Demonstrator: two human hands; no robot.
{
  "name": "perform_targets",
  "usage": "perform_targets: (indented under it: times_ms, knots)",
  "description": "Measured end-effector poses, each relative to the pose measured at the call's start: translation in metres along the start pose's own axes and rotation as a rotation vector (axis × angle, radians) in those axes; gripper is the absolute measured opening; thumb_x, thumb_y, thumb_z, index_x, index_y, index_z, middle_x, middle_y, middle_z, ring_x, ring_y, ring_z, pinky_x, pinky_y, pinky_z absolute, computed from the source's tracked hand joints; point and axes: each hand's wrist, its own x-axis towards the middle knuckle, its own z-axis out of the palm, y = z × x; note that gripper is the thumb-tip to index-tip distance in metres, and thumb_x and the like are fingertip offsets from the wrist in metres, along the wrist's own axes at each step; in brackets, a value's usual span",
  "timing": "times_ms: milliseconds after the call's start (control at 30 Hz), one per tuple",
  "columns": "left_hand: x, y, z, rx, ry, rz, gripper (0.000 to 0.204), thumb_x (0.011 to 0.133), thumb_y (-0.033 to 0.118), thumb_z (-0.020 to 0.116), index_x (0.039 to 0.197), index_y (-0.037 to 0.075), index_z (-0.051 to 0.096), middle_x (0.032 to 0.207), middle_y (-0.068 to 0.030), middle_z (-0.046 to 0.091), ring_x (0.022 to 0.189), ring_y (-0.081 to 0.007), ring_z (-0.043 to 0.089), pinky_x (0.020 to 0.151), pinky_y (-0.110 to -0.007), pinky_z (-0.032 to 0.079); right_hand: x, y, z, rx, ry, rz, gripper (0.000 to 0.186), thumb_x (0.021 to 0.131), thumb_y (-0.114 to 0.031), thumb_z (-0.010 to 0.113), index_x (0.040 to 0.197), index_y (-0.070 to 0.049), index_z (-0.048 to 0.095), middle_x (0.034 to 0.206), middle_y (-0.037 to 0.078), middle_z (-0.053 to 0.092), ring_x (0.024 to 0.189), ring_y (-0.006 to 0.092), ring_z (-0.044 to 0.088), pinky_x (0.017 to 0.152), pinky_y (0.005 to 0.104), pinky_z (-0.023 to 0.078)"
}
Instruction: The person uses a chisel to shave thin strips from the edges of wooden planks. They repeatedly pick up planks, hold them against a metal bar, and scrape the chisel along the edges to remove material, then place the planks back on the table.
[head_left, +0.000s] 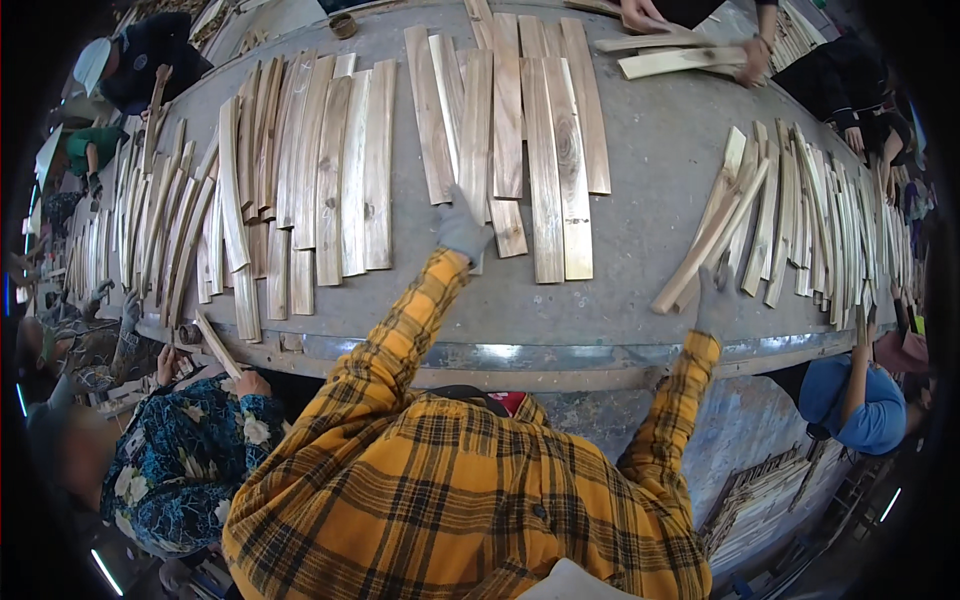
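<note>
My left hand [463, 230], in a grey glove, reaches to the near ends of a middle group of wooden slats. Its fingers look stretched out, lying over the end of a slat [478, 130]; the palm hides part of the wood. To the right of it lie a pale slat [572, 170] and a browner slat [541, 170], side by side. My right hand [716, 302], gloved too, is near the table's front edge with fingers apart. Beside its fingertips is the near end of a slanting slat [712, 240] in the right-hand group.
More slats [330, 170] lie in rows on the left of the grey table [630, 180], others [800, 210] on the right. Across the table a person's hand [755, 62] handles slats. A person in a floral top [190, 450] works at my left; someone in blue [865, 400] is at right.
</note>
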Motion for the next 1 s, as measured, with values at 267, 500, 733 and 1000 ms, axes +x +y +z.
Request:
perform_targets:
  times_ms: [267, 500, 733, 1000]
  knots:
    - [-0.023, -0.078, -0.045, -1.612, -0.599, -0.185, 0.048, 0.090, 0.023, 0.051, 0.130, -0.001, 0.043, 0.108, -0.0173, 0.062, 0.085, -0.0242, 0.064, 0.071, -0.037, 0.057, -0.073, -0.147, 0.249, -0.376, -0.480, -0.292, 0.049, 0.082, -0.045, 0.066, 0.114, -0.011, 0.052, 0.094, 0.019, 0.065, 0.086, 0.0383, 0.066, 0.073, 0.0472, 0.052]
    - [-0.050, -0.067, -0.058, -1.536, -0.644, -0.206, 0.051, 0.097, 0.044, 0.047, 0.127, 0.002, 0.044, 0.102, -0.0135, 0.063, 0.073, -0.0194, 0.062, 0.061, -0.033, 0.056, -0.079, -0.195, 0.257, -0.581, -0.679, -0.182, 0.046, 0.084, -0.035, 0.066, 0.114, -0.006, 0.046, 0.102, 0.017, 0.065, 0.089, 0.0346, 0.068, 0.072, 0.0429, 0.054]
    - [-0.074, -0.054, -0.032, -1.053, -0.704, -0.222, 0.043, 0.096, 0.041, 0.053, 0.124, 0.008, 0.052, 0.102, -0.0076, 0.063, 0.079, -0.0135, 0.062, 0.071, -0.029, 0.054, -0.139, -0.138, 0.156, 0.764, -1.032, 0.570, 0.060, 0.089, -0.007, 0.061, 0.143, -0.003, 0.036, 0.093, 0.004, 0.067, 0.064, 0.0080, 0.058, 0.053, 0.0232, 0.047]
    - [-0.117, -0.027, -0.017, -1.306, -0.590, -0.170, 0.056, 0.092, 0.033, 0.062, 0.134, 0.000, 0.046, 0.120, -0.0108, 0.059, 0.108, -0.0178, 0.058, 0.091, -0.030, 0.048, -0.205, -0.103, 0.131, 0.785, -1.044, 0.692, 0.050, 0.090, -0.008, 0.060, 0.137, -0.004, 0.045, 0.094, 0.006, 0.066, 0.044, 0.0022, 0.037, 0.037, 0.0166, 0.028]
